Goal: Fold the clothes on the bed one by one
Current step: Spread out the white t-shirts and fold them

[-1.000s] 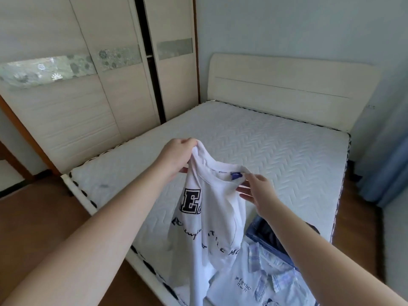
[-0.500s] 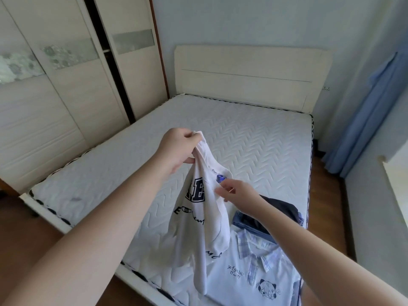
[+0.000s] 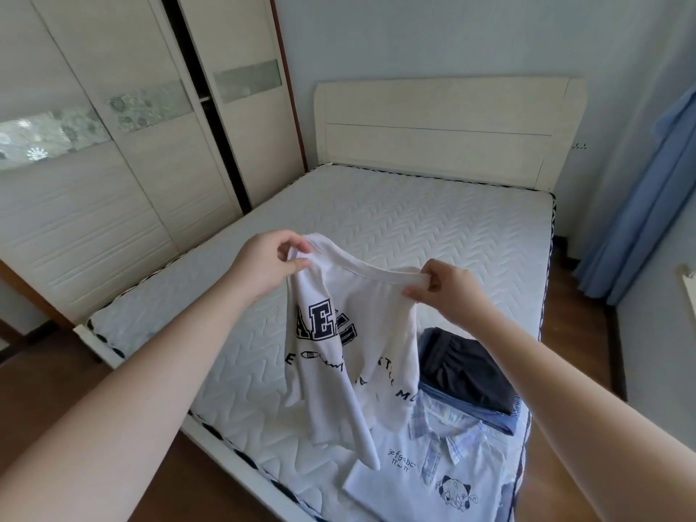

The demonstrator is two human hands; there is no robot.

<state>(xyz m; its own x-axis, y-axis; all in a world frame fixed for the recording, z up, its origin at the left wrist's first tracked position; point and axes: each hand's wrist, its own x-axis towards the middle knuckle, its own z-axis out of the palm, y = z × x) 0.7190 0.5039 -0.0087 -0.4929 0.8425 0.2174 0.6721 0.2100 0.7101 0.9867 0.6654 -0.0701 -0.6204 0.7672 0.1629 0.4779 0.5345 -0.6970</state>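
Both hands, the left hand (image 3: 269,263) and the right hand (image 3: 446,292), pinch the white shirt (image 3: 350,333) up over the bed (image 3: 433,227), and it might slip and crumple if one grip loosens.

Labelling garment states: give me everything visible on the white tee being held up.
The tee is white, soft knit by the look, with navy block letters on the chest and smaller dark script below. It hangs unfolded in the air over the mattress, neckline stretched between both hands: left hand pinches one side, right hand the other. Its lower end droops crumpled toward the polo; contact there is unclear.
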